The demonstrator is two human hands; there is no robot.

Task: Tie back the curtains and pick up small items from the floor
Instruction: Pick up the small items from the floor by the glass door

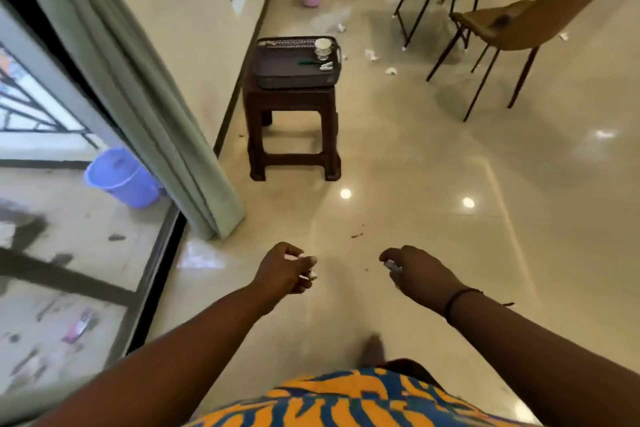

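Observation:
A grey-green curtain (138,90) hangs gathered at the left beside a glass door, its hem touching the floor. My left hand (285,270) is held out low over the tiles, its fingers curled around small white scraps (311,274). My right hand (420,270) is level with it, pinching a small grey item (393,265). Several crumpled white paper bits (370,55) lie on the floor farther ahead, near the chair legs. Tiny dark crumbs (356,235) lie on the tiles just beyond my hands.
A dark wooden stool (292,135) stands ahead by the wall, carrying a grey printer (294,71) with a white cup (322,48). A brown chair (502,28) and a table stand at the back right. A blue bucket (121,178) sits outside the glass.

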